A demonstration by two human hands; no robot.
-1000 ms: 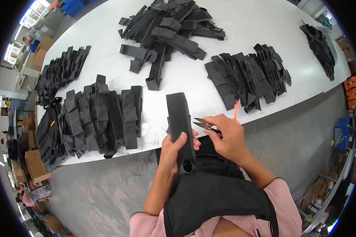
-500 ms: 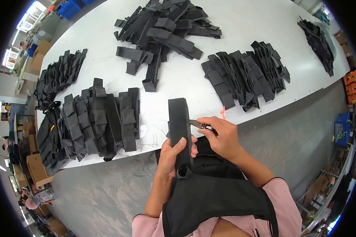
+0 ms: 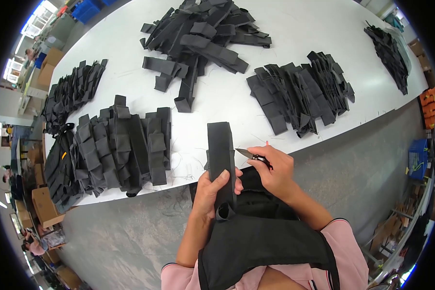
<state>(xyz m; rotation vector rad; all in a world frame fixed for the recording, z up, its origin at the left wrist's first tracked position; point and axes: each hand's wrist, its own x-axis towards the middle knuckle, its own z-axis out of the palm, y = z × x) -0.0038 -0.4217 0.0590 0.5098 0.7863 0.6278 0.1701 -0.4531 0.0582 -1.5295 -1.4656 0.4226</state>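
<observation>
1. The left grip (image 3: 210, 189) is pinching a black fabric strip (image 3: 220, 150), thumb pressed on its face and fingertips showing at the right edge.
2. The strip stands lengthwise in front of the person, its upper end over the near edge of the white worktop (image 3: 314, 29); its lower end curls into an open loop near the black apron (image 3: 270, 239).
3. The right grip (image 3: 276, 169) is closed around dark pointed snips (image 3: 249, 154), thumb and forefinger pinching them. The tip points at the strip's right edge, just beside it; contact cannot be confirmed.
4. A small orange-red piece (image 3: 267, 143) shows just above the right grip; its attachment cannot be told.
5. To the left on the worktop lies a row of folded black strips (image 3: 123, 145), with a further bundle (image 3: 77, 89) behind it.
6. A loose heap (image 3: 203, 36) of black strips lies beyond the held strip.
7. A stacked bundle (image 3: 299, 92) lies to the right, loose threads about it.
</observation>
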